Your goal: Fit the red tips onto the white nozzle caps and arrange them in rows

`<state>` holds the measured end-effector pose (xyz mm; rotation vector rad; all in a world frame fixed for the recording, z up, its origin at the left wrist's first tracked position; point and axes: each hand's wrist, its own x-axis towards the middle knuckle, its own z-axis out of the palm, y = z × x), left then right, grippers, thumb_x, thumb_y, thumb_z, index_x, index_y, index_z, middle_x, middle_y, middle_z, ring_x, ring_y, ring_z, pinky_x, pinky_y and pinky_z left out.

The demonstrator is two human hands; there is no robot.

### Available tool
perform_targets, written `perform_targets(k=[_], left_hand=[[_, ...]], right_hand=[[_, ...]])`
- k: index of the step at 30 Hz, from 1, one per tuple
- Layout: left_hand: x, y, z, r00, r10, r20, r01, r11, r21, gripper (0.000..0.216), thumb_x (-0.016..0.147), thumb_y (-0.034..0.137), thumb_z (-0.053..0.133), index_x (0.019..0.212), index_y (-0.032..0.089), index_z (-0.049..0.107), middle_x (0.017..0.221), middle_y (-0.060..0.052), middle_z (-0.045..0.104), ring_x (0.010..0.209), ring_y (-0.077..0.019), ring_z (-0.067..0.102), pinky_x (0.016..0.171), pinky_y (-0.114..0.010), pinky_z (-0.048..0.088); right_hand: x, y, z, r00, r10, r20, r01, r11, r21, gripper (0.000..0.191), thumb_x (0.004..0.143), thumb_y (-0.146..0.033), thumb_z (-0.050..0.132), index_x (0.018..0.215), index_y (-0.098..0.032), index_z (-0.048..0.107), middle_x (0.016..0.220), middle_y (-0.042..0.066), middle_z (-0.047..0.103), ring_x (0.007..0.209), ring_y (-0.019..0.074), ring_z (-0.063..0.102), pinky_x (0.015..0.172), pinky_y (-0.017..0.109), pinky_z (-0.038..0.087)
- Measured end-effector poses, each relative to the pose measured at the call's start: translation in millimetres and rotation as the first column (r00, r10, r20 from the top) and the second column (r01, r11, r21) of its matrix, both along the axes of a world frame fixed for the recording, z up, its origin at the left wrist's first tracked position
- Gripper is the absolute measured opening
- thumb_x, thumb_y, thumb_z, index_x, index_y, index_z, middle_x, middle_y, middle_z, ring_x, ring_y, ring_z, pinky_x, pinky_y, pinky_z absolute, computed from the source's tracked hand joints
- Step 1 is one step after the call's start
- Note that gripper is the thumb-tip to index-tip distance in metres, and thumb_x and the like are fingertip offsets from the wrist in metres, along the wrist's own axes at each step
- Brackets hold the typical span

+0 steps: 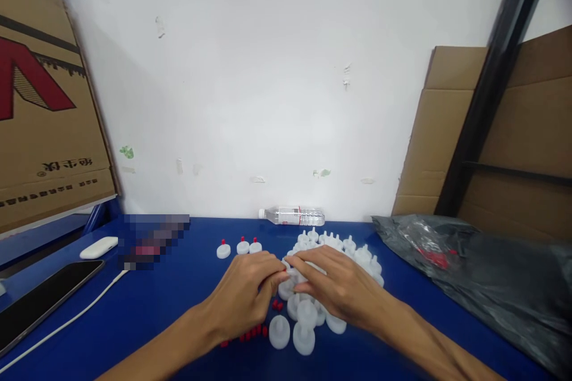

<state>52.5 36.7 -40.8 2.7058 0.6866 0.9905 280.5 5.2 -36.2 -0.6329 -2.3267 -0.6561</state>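
In the middle of the head view my two hands meet over the blue table. My right hand [342,281] is closed around a white nozzle cap [297,275], its spout turned toward the left. Pinched at the fingertips of my left hand [241,289] is a small red tip, mostly hidden, against that spout. Many more white nozzle caps [306,313] lie heaped under and behind my right hand. Loose red tips [277,305] are scattered below my left hand, partly covered by it. Beyond it stand three white caps [242,246] with red tips on their spouts.
A clear water bottle [297,215] lies along the wall. Grey plastic sheeting [482,274] with a clear bag of red pieces [435,256] covers the right side. On the left are a phone [49,297], a white case [99,247], a white cable [71,320] and a cardboard box [49,149].
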Motion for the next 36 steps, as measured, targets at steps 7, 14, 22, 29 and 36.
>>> perform_targets(k=[7, 14, 22, 29, 36], left_hand=[[-4, 19, -0.3, 0.97, 0.082, 0.228, -0.119, 0.981, 0.152, 0.016, 0.099, 0.023, 0.061, 0.108, 0.022, 0.075, 0.093, -0.002, 0.075, 0.083, -0.0154, 0.067, 0.074, -0.025, 0.05], [-28, 63, -10.4, 0.956, 0.29, -0.028, -0.284, 0.948, 0.144, 0.023, 0.1, 0.015, 0.055, 0.109, 0.021, 0.076, 0.106, -0.006, 0.072, 0.098, -0.0215, 0.064, 0.085, -0.034, 0.052], [-21, 74, -17.6, 0.947, 0.277, -0.161, -0.254, 0.956, 0.15, 0.025, 0.101, 0.014, 0.054, 0.111, 0.022, 0.076, 0.107, -0.006, 0.074, 0.103, -0.0247, 0.06, 0.089, -0.04, 0.047], [-21, 80, -20.5, 0.943, 0.284, -0.173, -0.259, 0.953, 0.156, 0.021, 0.101, 0.016, 0.055, 0.114, 0.02, 0.072, 0.105, -0.006, 0.073, 0.101, -0.0244, 0.06, 0.088, -0.041, 0.046], [-23, 77, -17.0, 0.955, 0.237, -0.179, -0.206, 0.963, 0.174, 0.03, 0.103, 0.017, 0.049, 0.128, 0.022, 0.065, 0.119, -0.008, 0.072, 0.115, -0.025, 0.058, 0.097, -0.042, 0.046]], right_hand=[[18, 9, 11.5, 0.986, -0.159, 0.054, 0.158, 0.987, 0.029, 0.039, 0.104, -0.032, 0.052, 0.138, -0.013, 0.053, 0.128, 0.015, 0.069, 0.109, 0.0266, 0.068, 0.092, 0.047, 0.053], [31, 13, 13.4, 0.979, -0.201, 0.019, 0.202, 0.979, -0.02, 0.026, 0.102, -0.015, 0.049, 0.125, -0.016, 0.061, 0.124, 0.013, 0.069, 0.104, 0.0248, 0.066, 0.09, 0.044, 0.051], [28, 15, 11.4, 0.981, -0.18, 0.066, 0.185, 0.98, -0.08, 0.024, 0.1, -0.012, 0.047, 0.118, -0.017, 0.062, 0.119, 0.012, 0.069, 0.105, 0.025, 0.066, 0.091, 0.046, 0.049], [30, 17, 10.5, 0.981, -0.191, 0.025, 0.193, 0.971, -0.14, 0.023, 0.102, -0.016, 0.047, 0.12, -0.019, 0.062, 0.117, 0.01, 0.07, 0.106, 0.0237, 0.066, 0.094, 0.045, 0.047], [27, 13, 11.1, 0.983, -0.182, 0.028, 0.183, 0.94, -0.287, 0.021, 0.105, -0.022, 0.046, 0.118, -0.022, 0.063, 0.115, 0.006, 0.072, 0.108, 0.0213, 0.065, 0.104, 0.046, 0.04]])
